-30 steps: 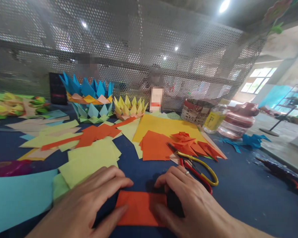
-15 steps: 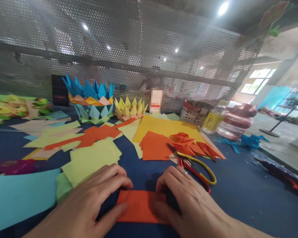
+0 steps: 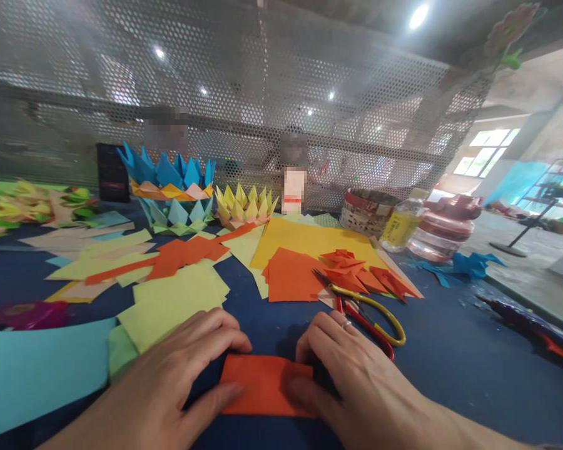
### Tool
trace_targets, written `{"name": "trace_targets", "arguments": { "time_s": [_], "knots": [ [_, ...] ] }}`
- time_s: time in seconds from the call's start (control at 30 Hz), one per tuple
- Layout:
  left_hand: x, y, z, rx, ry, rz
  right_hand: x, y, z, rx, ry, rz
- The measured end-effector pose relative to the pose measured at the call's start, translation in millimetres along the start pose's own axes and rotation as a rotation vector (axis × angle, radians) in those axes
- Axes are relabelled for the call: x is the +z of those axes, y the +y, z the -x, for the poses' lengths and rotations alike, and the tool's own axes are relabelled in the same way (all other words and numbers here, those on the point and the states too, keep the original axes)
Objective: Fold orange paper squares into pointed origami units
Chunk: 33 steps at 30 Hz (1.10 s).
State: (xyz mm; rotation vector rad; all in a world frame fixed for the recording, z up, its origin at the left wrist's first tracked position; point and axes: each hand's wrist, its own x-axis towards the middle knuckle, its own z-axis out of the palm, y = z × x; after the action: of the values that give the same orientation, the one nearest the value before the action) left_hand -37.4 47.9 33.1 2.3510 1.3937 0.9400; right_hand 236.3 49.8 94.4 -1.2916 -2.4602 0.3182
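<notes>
A folded orange paper rectangle (image 3: 264,382) lies between my hands near the front of the dark blue table. My left hand (image 3: 182,369) grips its left end, with the thumb on top and the fingers curled at the far edge. At the right end, my right hand (image 3: 349,365) has its thumb on the paper and its bent fingers behind it; a ring is on one finger. The paper's upper edge bows slightly. Just beyond my right hand lie scissors (image 3: 363,312) with red and yellow handles. Loose orange sheets (image 3: 291,278) and folded orange pieces (image 3: 349,272) lie farther back.
Pale green sheets (image 3: 173,300) and a light blue sheet (image 3: 42,369) spread to the left. Folded paper crowns (image 3: 173,175) stand behind. A woven basket (image 3: 368,209), a labelled bottle (image 3: 398,228) and a pink jug (image 3: 443,231) are back right. A glue gun (image 3: 528,322) lies right.
The far edge of the orange paper has lifted and bowed a little toward the right. My hands keep nearly the same position on it.
</notes>
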Motion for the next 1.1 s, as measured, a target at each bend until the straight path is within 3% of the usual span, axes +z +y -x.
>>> {"name": "trace_targets", "arguments": {
  "time_s": [0.1,0.2,0.43,0.57,0.63,0.8,1.1],
  "knots": [
    [0.2,2,-1,0.013,0.002,-0.044,0,-1,0,-0.019,0.009,-0.026],
    [-2.8,16,-3,-0.057,0.003,-0.028,0,-3,1,-0.032,0.019,-0.084],
    [-12.7,29,-11,-0.143,-0.092,0.283,-1,-8,-3,0.086,0.012,-0.377],
    [-15.6,35,-13,-0.466,-0.232,0.461,-3,-6,-8,0.167,-0.06,-0.542],
    [-17.1,39,-14,-0.561,-0.268,0.53,-6,-6,-8,0.204,-0.095,-0.592],
    [-20.5,45,-18,-0.553,-0.278,0.586,-9,-8,-7,0.271,-0.118,-0.636],
    [-25.9,49,-20,-0.55,-0.279,0.564,-10,-10,-7,0.248,-0.085,-0.59]
  ]
}}
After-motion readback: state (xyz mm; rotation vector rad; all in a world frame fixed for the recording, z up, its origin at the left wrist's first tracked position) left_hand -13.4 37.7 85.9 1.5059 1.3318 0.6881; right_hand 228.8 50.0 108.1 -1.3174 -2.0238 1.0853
